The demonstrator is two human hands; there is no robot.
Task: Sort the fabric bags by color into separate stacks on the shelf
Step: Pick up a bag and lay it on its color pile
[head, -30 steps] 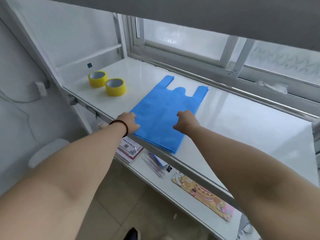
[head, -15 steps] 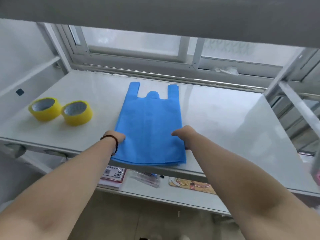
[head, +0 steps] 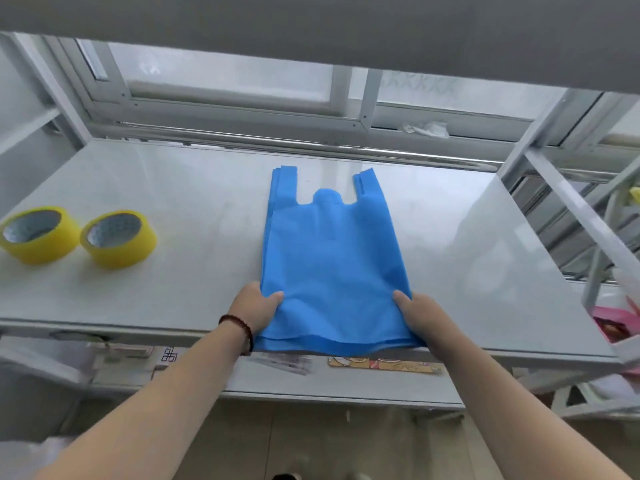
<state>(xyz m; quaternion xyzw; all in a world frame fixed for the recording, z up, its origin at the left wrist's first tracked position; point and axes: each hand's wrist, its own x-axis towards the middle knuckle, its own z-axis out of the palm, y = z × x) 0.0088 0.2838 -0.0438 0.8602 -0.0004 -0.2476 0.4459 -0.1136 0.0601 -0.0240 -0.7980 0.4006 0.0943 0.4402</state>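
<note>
Nearest the viewer, two bare forearms are extended upward from the lower corners toward the white shelf (head: 194,292). A dark beaded bracelet (head: 239,329) is worn on the left wrist. The left hand (head: 254,308) is closed on the near left corner of the stack of blue fabric bags (head: 332,268), with the thumb laid on top of the fabric and the fingers hidden beneath it. The right hand (head: 420,318) is clamped likewise on the near right corner, thumb on top. The near edge of the stack is seen to overhang the front lip of the shelf slightly, and several layers are visible along that edge. The stack is laid flat near the middle of the shelf, with its two handle straps pointed toward the far side.

Below the front lip, a lower shelf (head: 346,386) is shown, on which a colourful printed card (head: 384,364) and some blurred paper items are lain. At the left of the upper shelf, two yellow tape rolls (head: 78,235) are set just beside each other, well apart from the bags. At the far right edge, something pink (head: 614,323) is partly seen beyond the shelf frame. Farthest back, a window frame (head: 349,119) is run along the rear of the shelf, with a crumpled white scrap (head: 427,129) on its sill
</note>
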